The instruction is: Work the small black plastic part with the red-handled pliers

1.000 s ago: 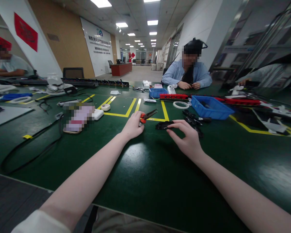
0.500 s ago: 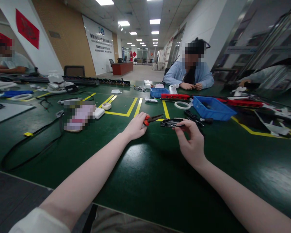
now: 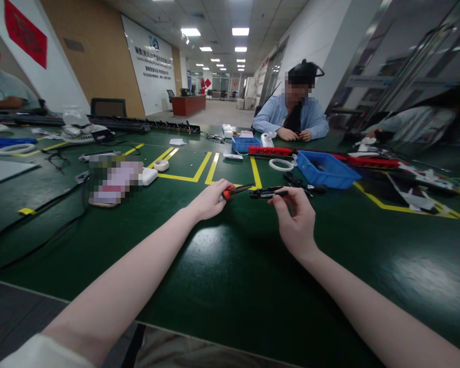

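My left hand (image 3: 211, 199) is closed around the orange handles of a pair of scissors (image 3: 242, 188). Their dark blades point right, toward a slim black piece (image 3: 264, 193) whose exact kind I cannot make out. Thumb and fingers of my right hand (image 3: 297, 217) pinch that piece at its right end, just above the green table (image 3: 237, 266). A small gap seems to separate the blade tips from the piece. Just behind my right hand lie some black cables (image 3: 297, 181), partly covered by my fingers.
A blue bin (image 3: 325, 171) stands beyond my right hand, near a white ring (image 3: 281, 164). Left of my left hand lie a phone (image 3: 115, 184), a white case (image 3: 148, 176) and a tape roll (image 3: 161, 165). A co-worker in a blue shirt (image 3: 262, 121) sits across the table.
The scissor blades, slightly apart before, now look closer together. The black piece in my right hand has turned and looks flatter. The whole view has shifted, moving everything a little left.
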Available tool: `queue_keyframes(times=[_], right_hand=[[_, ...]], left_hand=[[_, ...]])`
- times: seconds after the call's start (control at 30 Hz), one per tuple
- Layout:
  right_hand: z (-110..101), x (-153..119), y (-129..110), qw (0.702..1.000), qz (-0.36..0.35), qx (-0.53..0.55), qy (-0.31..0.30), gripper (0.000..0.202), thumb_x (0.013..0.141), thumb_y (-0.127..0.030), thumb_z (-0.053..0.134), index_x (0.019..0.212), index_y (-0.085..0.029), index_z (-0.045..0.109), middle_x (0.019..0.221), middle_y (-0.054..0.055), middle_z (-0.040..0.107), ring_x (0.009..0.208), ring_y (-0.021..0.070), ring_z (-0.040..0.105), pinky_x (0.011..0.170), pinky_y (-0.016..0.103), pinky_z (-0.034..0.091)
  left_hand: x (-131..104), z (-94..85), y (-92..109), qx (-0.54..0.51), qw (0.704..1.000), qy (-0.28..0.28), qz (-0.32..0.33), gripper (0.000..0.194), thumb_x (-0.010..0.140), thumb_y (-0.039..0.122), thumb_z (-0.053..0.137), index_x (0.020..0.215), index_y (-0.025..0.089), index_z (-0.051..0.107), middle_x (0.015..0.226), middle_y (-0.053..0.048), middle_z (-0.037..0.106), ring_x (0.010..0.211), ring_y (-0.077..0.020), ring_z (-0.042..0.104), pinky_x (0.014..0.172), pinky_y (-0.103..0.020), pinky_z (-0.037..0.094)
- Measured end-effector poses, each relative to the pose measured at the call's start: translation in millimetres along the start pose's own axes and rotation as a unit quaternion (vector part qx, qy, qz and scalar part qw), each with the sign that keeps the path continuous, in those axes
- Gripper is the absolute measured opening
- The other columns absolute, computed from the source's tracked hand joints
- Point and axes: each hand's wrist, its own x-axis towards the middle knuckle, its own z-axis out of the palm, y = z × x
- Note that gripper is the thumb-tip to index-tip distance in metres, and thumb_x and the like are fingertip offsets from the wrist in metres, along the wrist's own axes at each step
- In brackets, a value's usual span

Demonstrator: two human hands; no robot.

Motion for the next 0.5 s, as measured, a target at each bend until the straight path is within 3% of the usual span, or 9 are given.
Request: queue_keyframes(times=[0.5], right_hand=[[0.7,-0.4,-1.6,0.998,-0.043,-0.039,-0.008,0.009,0.090,-0.029,0.059,0.096,-0.023,0.059,0.091,0.003,0.064,0.083,0.0201,0.061,0.074,0.036,0.052]], left_hand=[[1.6,1.7,-0.3,0.046,0.997,-0.041,0.039,0.044,0.072,0.005,0.044,0.113,0.017,0.052,0.108,-0.010,0.059,0.106,-0.0261,0.055,0.098,-0.041,0.045]])
